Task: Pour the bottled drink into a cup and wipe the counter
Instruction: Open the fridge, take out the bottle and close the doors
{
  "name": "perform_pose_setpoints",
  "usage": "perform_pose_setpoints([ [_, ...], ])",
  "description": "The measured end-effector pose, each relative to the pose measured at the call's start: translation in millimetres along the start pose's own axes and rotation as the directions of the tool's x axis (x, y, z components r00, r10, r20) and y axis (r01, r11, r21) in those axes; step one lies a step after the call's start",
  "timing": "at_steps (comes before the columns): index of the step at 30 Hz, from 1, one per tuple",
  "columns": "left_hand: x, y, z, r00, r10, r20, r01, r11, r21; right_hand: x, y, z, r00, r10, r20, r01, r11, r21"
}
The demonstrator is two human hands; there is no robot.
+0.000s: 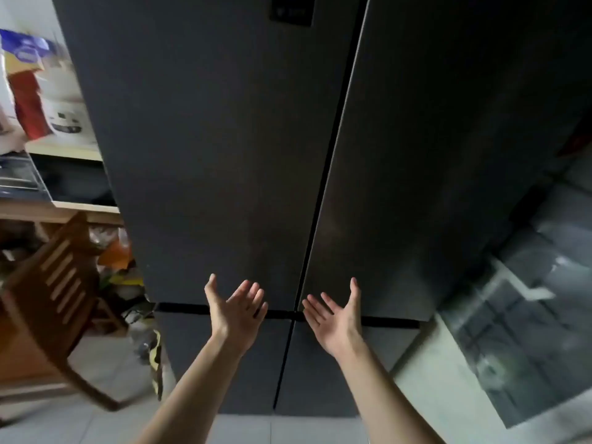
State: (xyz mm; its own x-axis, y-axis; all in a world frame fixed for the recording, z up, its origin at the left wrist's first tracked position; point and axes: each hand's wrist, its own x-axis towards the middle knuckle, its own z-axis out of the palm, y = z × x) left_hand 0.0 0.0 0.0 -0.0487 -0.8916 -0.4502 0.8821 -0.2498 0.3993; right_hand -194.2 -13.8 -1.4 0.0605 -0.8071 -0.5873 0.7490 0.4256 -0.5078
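A tall dark grey fridge (208, 139) with two upper doors and two lower doors fills the head view, all doors closed. My left hand (235, 310) is raised palm up in front of the bottom edge of the upper left door, fingers spread, holding nothing. My right hand (336, 318) mirrors it in front of the upper right door (448, 155), palm up and empty. Both hands hover near the horizontal gap between upper and lower doors. No bottle, cup or cloth is in view.
A wooden chair (54, 302) stands at the left on the pale tiled floor (105, 366). Behind it are shelves with boxes and bags (28, 100). A glass-fronted surface (519, 315) lies to the right of the fridge.
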Motion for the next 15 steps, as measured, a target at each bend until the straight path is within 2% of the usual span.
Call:
perform_pose_setpoints([
  [3, 24.8, -26.7, -10.4, 0.996, -0.032, -0.078, 0.028, 0.999, -0.044, 26.0, 14.1, -25.4, 0.998, 0.040, -0.058, -0.037, 0.998, 0.051],
  [6, 45.6, -51.1, -20.0, 0.994, -0.068, -0.087, 0.060, 0.994, -0.090, 47.2, 25.4, -49.1, 0.993, 0.077, -0.084, -0.067, 0.990, 0.121],
  [10, 78.1, -75.6, -28.2, 0.982, -0.073, -0.176, 0.055, 0.993, -0.109, 76.5, 24.1, -64.8, 0.988, 0.092, -0.125, -0.075, 0.988, 0.135],
  [15, 117.0, -97.3, -34.8, 0.981, -0.056, -0.188, 0.019, 0.980, -0.196, 106.3, 20.4, -74.5, 0.992, 0.094, -0.079, -0.076, 0.975, 0.207],
])
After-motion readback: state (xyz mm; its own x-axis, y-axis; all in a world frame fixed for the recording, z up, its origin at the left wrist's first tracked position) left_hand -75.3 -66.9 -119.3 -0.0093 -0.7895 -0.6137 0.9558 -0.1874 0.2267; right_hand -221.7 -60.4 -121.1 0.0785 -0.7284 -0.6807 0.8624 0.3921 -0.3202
